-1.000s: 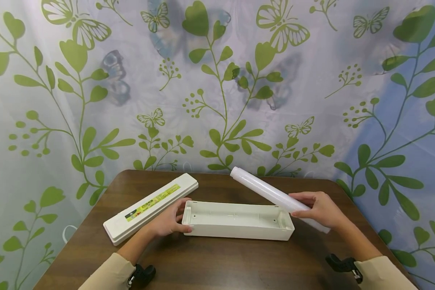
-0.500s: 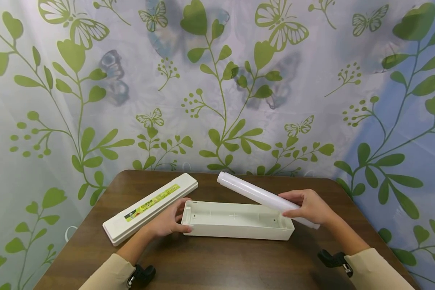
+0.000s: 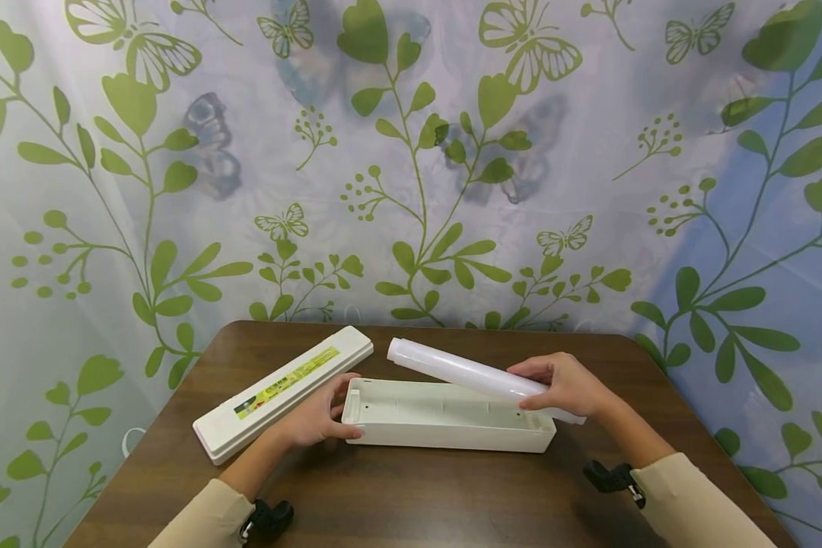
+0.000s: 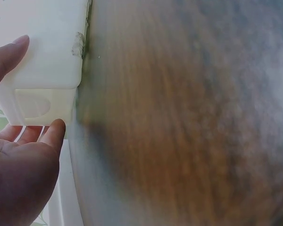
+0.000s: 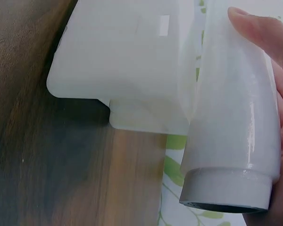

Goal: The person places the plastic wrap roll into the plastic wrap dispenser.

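Observation:
A long white open tray lies across the middle of the brown table. My left hand holds its left end, thumb on the front wall and fingers round the end. My right hand grips a white roll near its right end and holds it slanted just above the tray, left end raised. In the right wrist view the roll fills the right side, its grey core end toward the camera, with the tray's end beside it.
A white lid with a yellow-green label lies slantwise on the table left of the tray, just behind my left hand. A curtain printed with green leaves and butterflies hangs close behind the table. Black wrist straps show on both forearms.
My right hand has carried the roll leftward and lowered it, so it now lies flatter and nearer over the tray. My left hand and the tray have stayed put.

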Action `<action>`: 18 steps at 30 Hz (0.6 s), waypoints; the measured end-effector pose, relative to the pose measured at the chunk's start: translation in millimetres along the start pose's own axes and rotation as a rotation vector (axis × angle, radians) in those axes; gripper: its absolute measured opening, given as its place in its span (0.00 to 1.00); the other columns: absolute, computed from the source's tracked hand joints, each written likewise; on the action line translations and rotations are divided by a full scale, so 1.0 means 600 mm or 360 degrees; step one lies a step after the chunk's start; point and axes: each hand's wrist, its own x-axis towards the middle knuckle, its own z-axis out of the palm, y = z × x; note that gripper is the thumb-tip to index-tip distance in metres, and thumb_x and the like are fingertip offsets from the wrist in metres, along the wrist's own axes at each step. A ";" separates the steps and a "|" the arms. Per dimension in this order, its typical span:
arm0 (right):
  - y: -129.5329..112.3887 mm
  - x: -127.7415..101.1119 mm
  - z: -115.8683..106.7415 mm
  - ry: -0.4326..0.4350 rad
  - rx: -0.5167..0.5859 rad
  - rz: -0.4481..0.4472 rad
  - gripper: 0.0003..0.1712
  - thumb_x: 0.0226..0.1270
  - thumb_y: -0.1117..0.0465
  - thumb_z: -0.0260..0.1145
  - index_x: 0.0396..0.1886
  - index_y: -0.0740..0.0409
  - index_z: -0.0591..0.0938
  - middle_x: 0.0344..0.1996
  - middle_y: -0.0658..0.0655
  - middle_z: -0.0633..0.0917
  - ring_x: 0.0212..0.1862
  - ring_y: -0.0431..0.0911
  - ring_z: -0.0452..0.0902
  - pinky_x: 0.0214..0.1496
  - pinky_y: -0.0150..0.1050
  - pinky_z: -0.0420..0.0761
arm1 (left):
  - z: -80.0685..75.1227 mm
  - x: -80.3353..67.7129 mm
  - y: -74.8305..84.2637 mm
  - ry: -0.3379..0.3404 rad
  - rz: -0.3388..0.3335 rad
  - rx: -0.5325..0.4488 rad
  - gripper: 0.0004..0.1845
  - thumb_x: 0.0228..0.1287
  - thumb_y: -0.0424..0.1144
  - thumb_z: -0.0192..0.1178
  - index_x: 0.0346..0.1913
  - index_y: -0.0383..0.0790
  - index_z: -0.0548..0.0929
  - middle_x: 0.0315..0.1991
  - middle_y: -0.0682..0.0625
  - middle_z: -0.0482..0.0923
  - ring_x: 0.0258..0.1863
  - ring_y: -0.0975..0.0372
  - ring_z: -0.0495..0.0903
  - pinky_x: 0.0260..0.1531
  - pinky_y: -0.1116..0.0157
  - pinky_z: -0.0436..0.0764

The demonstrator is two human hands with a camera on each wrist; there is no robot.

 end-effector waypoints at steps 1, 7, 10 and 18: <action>-0.001 0.002 0.001 -0.0012 0.0013 0.0003 0.29 0.54 0.56 0.82 0.57 0.55 0.87 0.50 0.57 0.90 0.41 0.40 0.88 0.42 0.34 0.87 | 0.000 0.000 0.000 -0.0003 0.0001 0.0001 0.52 0.54 0.34 0.78 0.76 0.34 0.56 0.72 0.35 0.63 0.75 0.42 0.63 0.73 0.48 0.66; -0.004 0.013 0.007 -0.0071 0.0042 0.0004 0.28 0.53 0.58 0.83 0.56 0.54 0.87 0.51 0.56 0.90 0.42 0.40 0.88 0.44 0.34 0.87 | 0.000 0.001 0.000 -0.0023 0.0033 -0.0034 0.51 0.54 0.34 0.78 0.76 0.33 0.56 0.72 0.32 0.63 0.74 0.41 0.64 0.72 0.53 0.69; -0.005 0.019 0.008 -0.0090 0.0024 -0.0023 0.29 0.53 0.57 0.83 0.56 0.53 0.87 0.51 0.55 0.90 0.42 0.40 0.88 0.44 0.34 0.87 | 0.000 0.002 0.000 -0.0027 0.0057 -0.0043 0.50 0.55 0.33 0.78 0.75 0.33 0.56 0.71 0.32 0.63 0.73 0.40 0.64 0.72 0.51 0.68; -0.015 0.031 0.012 -0.0177 0.0040 -0.0106 0.28 0.53 0.57 0.83 0.56 0.53 0.87 0.51 0.54 0.90 0.44 0.39 0.87 0.46 0.34 0.87 | 0.001 0.001 -0.001 -0.0026 0.0067 -0.0027 0.49 0.55 0.34 0.78 0.74 0.34 0.58 0.70 0.32 0.65 0.73 0.40 0.65 0.72 0.45 0.66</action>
